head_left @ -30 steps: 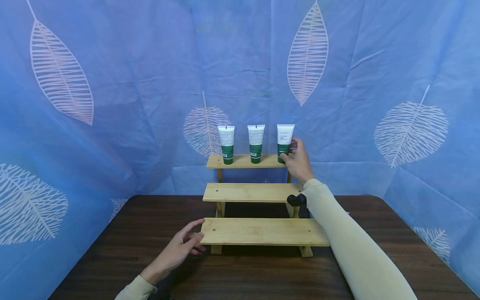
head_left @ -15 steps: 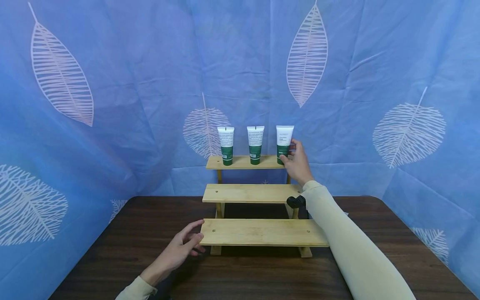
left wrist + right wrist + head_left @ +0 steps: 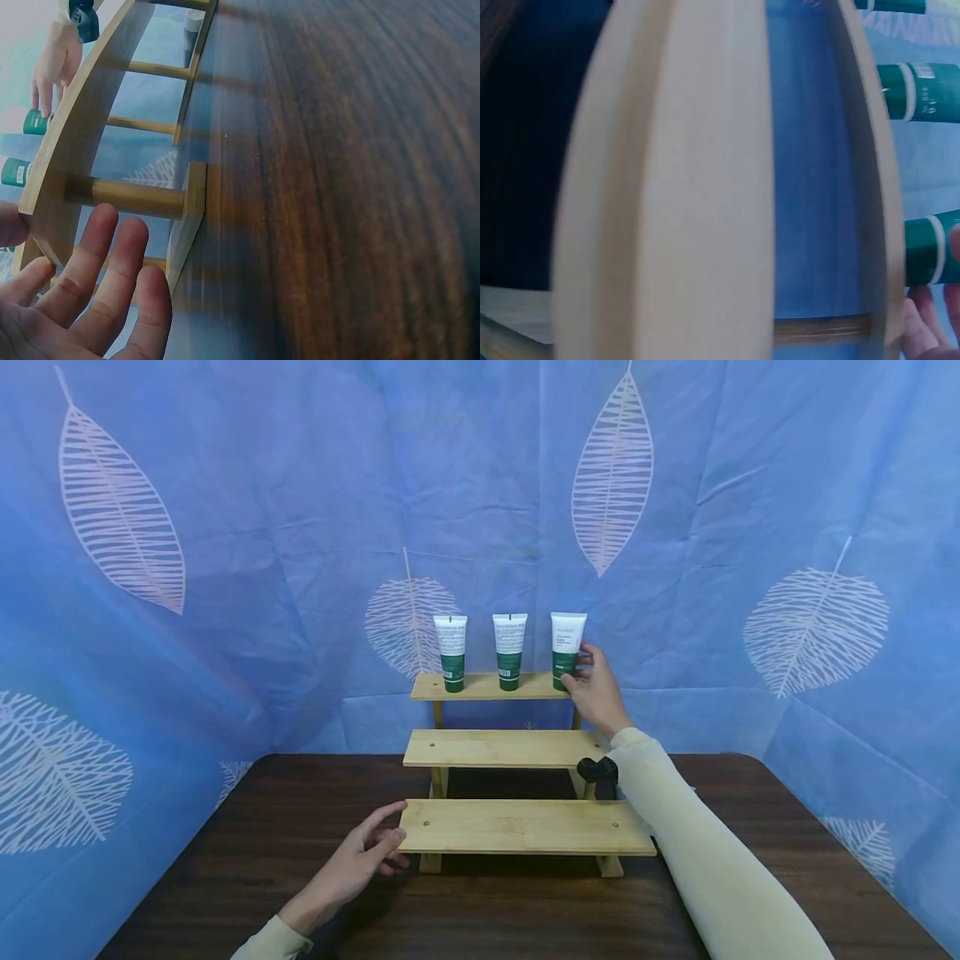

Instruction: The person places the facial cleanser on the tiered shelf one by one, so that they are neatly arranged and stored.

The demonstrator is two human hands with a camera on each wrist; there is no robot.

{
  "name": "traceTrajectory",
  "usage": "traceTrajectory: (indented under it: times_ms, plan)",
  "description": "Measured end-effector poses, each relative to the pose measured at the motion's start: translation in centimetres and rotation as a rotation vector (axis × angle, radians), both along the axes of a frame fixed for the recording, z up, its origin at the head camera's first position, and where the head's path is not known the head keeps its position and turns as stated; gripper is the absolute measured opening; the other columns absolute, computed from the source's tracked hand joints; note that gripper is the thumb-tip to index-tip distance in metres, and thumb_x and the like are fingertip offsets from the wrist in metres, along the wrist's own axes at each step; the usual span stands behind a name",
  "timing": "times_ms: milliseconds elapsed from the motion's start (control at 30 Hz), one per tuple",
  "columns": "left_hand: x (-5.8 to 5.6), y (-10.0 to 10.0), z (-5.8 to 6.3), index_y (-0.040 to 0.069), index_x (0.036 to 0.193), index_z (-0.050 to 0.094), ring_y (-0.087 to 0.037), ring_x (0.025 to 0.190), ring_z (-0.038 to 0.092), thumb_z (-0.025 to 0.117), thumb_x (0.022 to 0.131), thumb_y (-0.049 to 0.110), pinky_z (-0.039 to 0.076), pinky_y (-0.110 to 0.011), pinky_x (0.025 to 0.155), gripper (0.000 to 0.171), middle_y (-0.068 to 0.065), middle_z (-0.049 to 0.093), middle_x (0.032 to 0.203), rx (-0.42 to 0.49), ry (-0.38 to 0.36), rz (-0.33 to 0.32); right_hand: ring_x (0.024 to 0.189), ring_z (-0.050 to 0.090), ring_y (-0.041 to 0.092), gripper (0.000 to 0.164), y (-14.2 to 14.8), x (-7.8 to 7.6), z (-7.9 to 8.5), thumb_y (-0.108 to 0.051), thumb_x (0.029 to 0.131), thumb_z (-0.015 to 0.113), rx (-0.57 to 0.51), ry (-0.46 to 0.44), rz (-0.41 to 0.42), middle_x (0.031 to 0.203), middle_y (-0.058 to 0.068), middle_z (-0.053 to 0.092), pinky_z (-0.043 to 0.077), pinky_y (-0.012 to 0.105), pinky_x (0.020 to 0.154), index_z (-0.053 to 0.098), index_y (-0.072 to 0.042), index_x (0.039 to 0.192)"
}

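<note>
A three-tier wooden display stand [image 3: 525,825] stands on the table, in the middle of the head view. On its top tier, three white-and-green squeeze tubes stand upright on their caps: a left tube [image 3: 451,643], a middle tube [image 3: 510,639] and a right tube [image 3: 567,635]. My right hand [image 3: 597,692] holds the right tube by its green lower part, thumb in front and fingers at the side. My left hand [image 3: 348,864] has its thumb and index finger at the left end of the lowest tier, gripping it; the other fingers [image 3: 127,244] are spread loosely below.
The dark wooden table [image 3: 247,860] extends on both sides of the stand. Behind it hangs a blue cloth [image 3: 300,485] with white leaf prints. A black wrist device [image 3: 597,769] sits at the right sleeve, close to the middle tier.
The head view has shifted very slightly, so everything sits a little lower. Both hands keep their places, the right one at the right tube and the left one at the stand.
</note>
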State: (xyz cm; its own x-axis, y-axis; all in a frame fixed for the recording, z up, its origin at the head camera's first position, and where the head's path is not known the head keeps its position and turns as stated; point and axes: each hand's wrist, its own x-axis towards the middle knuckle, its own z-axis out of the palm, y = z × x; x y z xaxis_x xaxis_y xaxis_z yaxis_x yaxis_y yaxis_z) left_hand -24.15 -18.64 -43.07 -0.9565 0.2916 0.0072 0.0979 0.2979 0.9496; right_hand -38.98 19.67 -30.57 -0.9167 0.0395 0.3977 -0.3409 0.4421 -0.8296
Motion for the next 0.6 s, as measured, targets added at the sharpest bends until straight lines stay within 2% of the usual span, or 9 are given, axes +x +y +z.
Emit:
traceTrajectory:
  times_ms: [333, 600]
  plan:
    - [0.0, 0.0, 0.1, 0.01, 0.158, 0.034, -0.025, 0.093, 0.07, 0.055, 0.106, 0.04, 0.054, -0.038, 0.08, 0.063, -0.017, 0.067, 0.122, 0.0, -0.001, -0.001, 0.141, 0.043, 0.041, 0.06, 2.3, 2.6, -0.1, -0.013, 0.107, 0.051, 0.057, -0.01, -0.032, 0.154, 0.022, 0.041, 0.042, 0.057, 0.109, 0.025, -0.005, 0.16]
    - [0.1, 0.1, 0.1, 0.011, 0.158, 0.034, -0.025, 0.094, 0.07, 0.056, 0.106, 0.04, 0.054, -0.038, 0.081, 0.063, -0.017, 0.067, 0.123, 0.0, -0.006, 0.007, 0.138, 0.044, 0.045, 0.057, 5.4, 4.5, -1.3, -0.016, 0.108, 0.051, 0.104, -0.016, -0.084, 0.151, 0.026, 0.044, 0.043, 0.06, 0.106, 0.028, -0.002, 0.159]
